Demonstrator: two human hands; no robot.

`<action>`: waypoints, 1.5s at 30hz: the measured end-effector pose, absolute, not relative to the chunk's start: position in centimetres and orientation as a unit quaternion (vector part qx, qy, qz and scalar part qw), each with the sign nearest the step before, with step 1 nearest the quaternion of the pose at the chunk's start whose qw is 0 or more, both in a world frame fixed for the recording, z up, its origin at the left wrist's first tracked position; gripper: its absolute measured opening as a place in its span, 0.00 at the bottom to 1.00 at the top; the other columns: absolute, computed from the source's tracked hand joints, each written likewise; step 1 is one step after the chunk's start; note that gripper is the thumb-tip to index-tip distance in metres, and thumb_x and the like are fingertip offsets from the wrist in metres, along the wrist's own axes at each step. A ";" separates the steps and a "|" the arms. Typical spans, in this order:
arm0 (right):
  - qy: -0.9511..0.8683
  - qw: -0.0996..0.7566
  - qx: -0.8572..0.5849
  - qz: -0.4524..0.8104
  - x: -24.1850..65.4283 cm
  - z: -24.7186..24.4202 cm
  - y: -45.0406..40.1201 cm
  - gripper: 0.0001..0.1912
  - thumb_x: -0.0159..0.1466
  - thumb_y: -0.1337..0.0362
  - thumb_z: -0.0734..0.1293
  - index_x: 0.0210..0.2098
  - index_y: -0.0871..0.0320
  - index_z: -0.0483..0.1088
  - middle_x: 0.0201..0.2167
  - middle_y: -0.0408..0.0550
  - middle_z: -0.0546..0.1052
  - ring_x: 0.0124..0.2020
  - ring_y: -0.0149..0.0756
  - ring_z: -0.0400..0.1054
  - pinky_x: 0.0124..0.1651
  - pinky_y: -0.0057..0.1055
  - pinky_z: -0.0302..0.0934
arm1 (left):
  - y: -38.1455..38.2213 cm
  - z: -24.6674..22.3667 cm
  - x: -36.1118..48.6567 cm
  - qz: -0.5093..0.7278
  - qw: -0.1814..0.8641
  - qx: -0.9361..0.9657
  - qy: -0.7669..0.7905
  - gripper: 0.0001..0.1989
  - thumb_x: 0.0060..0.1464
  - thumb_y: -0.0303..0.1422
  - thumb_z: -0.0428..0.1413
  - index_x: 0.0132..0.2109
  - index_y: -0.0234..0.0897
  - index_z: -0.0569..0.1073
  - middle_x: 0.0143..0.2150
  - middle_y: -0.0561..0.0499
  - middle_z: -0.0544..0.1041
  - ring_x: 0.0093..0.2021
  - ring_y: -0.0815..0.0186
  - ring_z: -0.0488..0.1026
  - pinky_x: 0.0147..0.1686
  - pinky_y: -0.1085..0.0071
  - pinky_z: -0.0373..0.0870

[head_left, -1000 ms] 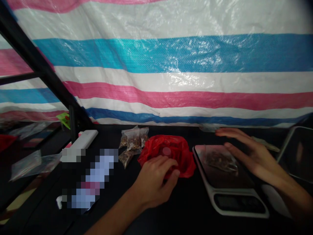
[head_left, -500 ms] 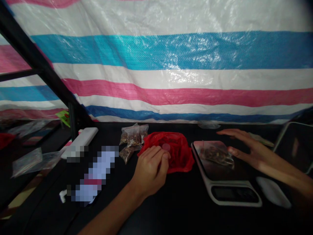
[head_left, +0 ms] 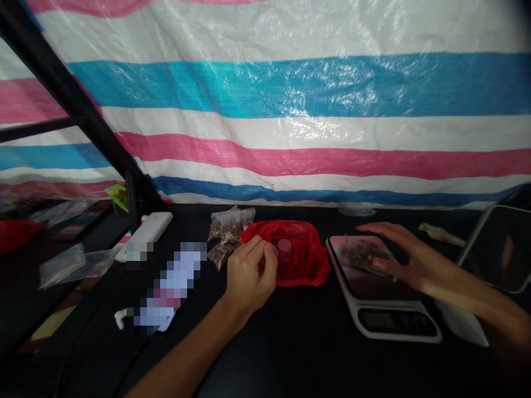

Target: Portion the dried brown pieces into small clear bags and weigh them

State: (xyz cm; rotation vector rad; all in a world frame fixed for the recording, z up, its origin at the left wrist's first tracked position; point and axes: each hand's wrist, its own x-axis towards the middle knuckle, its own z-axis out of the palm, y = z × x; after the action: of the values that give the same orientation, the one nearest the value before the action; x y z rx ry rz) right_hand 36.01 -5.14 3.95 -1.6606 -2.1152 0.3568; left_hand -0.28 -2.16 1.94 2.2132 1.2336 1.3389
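My left hand (head_left: 251,271) is curled tight against the near left edge of a crumpled red plastic bag (head_left: 301,262), its fingers pinching the plastic. A small pink cap (head_left: 284,247) shows on top of the bag, just beyond those fingertips. My right hand (head_left: 402,257) is spread over a digital kitchen scale (head_left: 394,321), with the thumb and fingertips resting on a clear bag of dried plant material (head_left: 364,255). That bag lies on the scale's dark platform.
Several small clear bags of dried plant pieces (head_left: 228,232) stand left of the red bag. Further left are a white rectangular block (head_left: 149,232) and a pixelated object (head_left: 174,282). A dark tilted screen (head_left: 500,249) stands at the right, and a striped tarp backs the black table (head_left: 265,354).
My right hand has moved left and down, from beside the clear bag to resting on it. My left hand has shifted further up onto the red bag, with its fingers curled tighter.
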 end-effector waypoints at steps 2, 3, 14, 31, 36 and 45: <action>-0.762 0.200 -0.603 0.123 35.7 3.6 -5.1 0.30 0.65 0.50 0.71 0.65 0.44 0.66 0.62 0.52 0.73 0.63 0.50 0.68 0.64 0.43 0.64 | -2.3 1.8 -0.1 0.458 0.137 0.769 0.424 0.18 0.70 0.29 0.47 0.31 0.37 0.73 0.29 0.51 0.73 0.31 0.67 0.71 0.34 0.68 0.64; -0.763 0.195 -0.604 0.118 35.6 3.3 -5.0 0.31 0.64 0.50 0.72 0.65 0.45 0.66 0.61 0.53 0.73 0.62 0.50 0.69 0.63 0.44 0.65 | -2.4 1.7 -0.1 0.454 0.137 0.772 0.424 0.18 0.70 0.29 0.47 0.31 0.37 0.73 0.29 0.51 0.73 0.30 0.67 0.71 0.34 0.68 0.64; -0.787 0.272 -0.526 0.174 28.9 5.4 -4.0 0.20 0.70 0.53 0.67 0.60 0.46 0.71 0.55 0.48 0.79 0.54 0.46 0.76 0.56 0.41 0.70 | -2.4 1.8 0.0 0.454 0.139 0.768 0.431 0.18 0.70 0.29 0.46 0.30 0.38 0.73 0.27 0.52 0.71 0.28 0.68 0.70 0.32 0.69 0.63; -0.841 0.197 -0.498 0.083 23.8 5.0 -2.5 0.24 0.73 0.60 0.63 0.67 0.47 0.66 0.56 0.49 0.81 0.52 0.47 0.77 0.56 0.50 0.70 | -2.5 1.8 0.0 0.462 0.153 0.765 0.421 0.18 0.70 0.29 0.47 0.30 0.38 0.72 0.27 0.51 0.72 0.28 0.68 0.71 0.32 0.70 0.65; -0.809 0.248 -0.516 0.137 26.3 5.2 -3.8 0.21 0.72 0.54 0.64 0.64 0.43 0.69 0.58 0.46 0.80 0.55 0.46 0.76 0.59 0.46 0.70 | -2.5 1.8 0.0 0.464 0.152 0.764 0.422 0.18 0.69 0.29 0.47 0.30 0.38 0.73 0.27 0.52 0.72 0.28 0.68 0.71 0.32 0.70 0.65; -0.753 0.254 -0.593 0.125 35.1 4.0 -5.7 0.29 0.67 0.46 0.69 0.64 0.47 0.70 0.62 0.54 0.74 0.64 0.54 0.68 0.67 0.54 0.60 | -2.6 1.8 0.0 0.483 0.158 0.765 0.396 0.17 0.69 0.28 0.47 0.31 0.37 0.73 0.28 0.52 0.72 0.29 0.68 0.70 0.32 0.69 0.63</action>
State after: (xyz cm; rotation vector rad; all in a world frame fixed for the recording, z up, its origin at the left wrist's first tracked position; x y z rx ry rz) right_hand 35.13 -5.71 3.95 -1.6116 -2.0466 0.3399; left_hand 0.04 -2.55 1.79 2.1882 1.1315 1.3801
